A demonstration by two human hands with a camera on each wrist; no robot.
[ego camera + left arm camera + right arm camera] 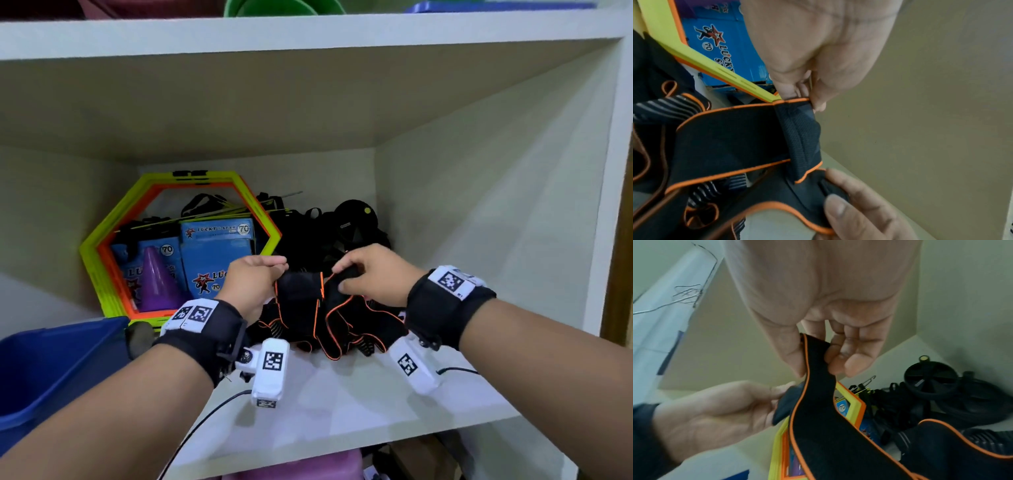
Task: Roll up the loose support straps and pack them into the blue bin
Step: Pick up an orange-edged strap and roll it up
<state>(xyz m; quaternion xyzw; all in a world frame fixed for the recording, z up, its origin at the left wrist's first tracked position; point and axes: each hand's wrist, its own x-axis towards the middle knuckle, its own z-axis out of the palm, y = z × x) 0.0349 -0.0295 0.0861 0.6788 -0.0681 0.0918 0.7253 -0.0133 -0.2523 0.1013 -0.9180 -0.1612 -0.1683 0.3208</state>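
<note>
**Both hands hold a black strap above the shelf**

The strap (301,291) is black fabric edged in orange, partly folded over itself. The left hand (251,284) pinches its top edge in a closed grip; the right hand (373,274) grips the other end. More orange-trimmed straps lie heaped on the shelf (342,404) beneath. The blue bin (51,363) sits to the left.

Bin (51,359): far left on shelf (342,404)
Hexagon frames (102,246): behind bin
Boxes (215,253): inside frames
Straps (325,318): centre, between hands
Wheel (356,222): behind straps
</note>
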